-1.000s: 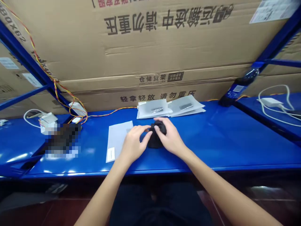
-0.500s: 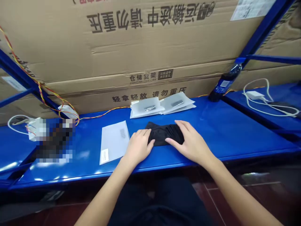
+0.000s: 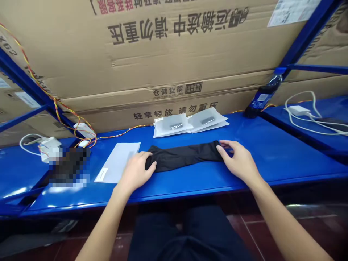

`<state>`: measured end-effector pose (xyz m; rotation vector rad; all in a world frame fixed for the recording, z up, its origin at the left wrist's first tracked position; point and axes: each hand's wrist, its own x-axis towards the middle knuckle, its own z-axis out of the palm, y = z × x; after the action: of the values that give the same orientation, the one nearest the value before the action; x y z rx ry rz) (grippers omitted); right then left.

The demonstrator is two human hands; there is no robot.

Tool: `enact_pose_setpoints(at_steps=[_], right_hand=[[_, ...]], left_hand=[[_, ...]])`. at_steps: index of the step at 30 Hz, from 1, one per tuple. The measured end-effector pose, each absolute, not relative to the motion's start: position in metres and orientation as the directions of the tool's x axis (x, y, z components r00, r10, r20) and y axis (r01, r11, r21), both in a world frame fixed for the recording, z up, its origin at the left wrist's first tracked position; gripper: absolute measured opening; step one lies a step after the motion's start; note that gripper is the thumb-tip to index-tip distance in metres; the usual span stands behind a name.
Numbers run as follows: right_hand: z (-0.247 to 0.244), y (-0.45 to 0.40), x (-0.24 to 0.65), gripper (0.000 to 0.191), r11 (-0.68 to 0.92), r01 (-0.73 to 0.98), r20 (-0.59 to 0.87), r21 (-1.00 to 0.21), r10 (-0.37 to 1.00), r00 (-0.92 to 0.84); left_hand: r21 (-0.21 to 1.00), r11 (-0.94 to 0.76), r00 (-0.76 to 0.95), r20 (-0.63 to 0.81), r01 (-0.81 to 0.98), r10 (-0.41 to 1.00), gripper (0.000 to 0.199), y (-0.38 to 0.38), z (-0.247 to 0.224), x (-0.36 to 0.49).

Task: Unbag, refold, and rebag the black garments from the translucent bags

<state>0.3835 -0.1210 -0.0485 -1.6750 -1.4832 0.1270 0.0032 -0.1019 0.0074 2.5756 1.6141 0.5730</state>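
Head view: left hand (image 3: 135,172) and right hand (image 3: 239,161), fingers (image 3: 224,148) apart, touch black fabric (image 3: 182,156); pixelated object (image 3: 70,168) unreadable.

Long fabric strip (image 3: 182,156) lies flat on the surface (image 3: 272,159), running left to right. Left hand (image 3: 134,172) at its left end, right hand (image 3: 239,159) at its right end. Paper sheet (image 3: 116,162) just left of the strip. Plastic packets (image 3: 190,123) behind it, against flattened cardboard boxes (image 3: 163,61). Plastic bottle (image 3: 263,98) further right, at the back.
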Motion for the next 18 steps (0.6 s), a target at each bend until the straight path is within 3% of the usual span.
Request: enact_pose_setpoints(at_steps=[5, 11, 14, 18], right_hand=[[-0.040, -0.101, 0.378, 0.049, 0.076, 0.710, 0.387, -0.700, 0.876, 0.288], [-0.021, -0.128, 0.396, 0.040, 0.206, 0.478, 0.378, -0.854, 0.877, 0.297], [-0.019, -0.168, 0.418, 0.036, 0.235, 0.440, 0.304, -0.867, 0.948, 0.093], [-0.024, -0.208, 0.437, 0.028, 0.310, 0.612, 0.218, -0.727, 0.950, -0.222]], left_hand=[[0.411, -0.439, 0.332, 0.308, 0.799, 0.892, 0.024, -0.074, 0.011, 0.026], [0.593, -0.503, 0.332, 0.380, 0.629, 0.863, 0.020, -0.098, 0.024, 0.016], [0.631, -0.568, 0.459, 0.350, 0.529, 0.817, 0.014, -0.138, 0.027, -0.001], [0.567, -0.611, 0.637, 0.185, 0.552, 0.748, 0.008, -0.177, 0.034, -0.008]])
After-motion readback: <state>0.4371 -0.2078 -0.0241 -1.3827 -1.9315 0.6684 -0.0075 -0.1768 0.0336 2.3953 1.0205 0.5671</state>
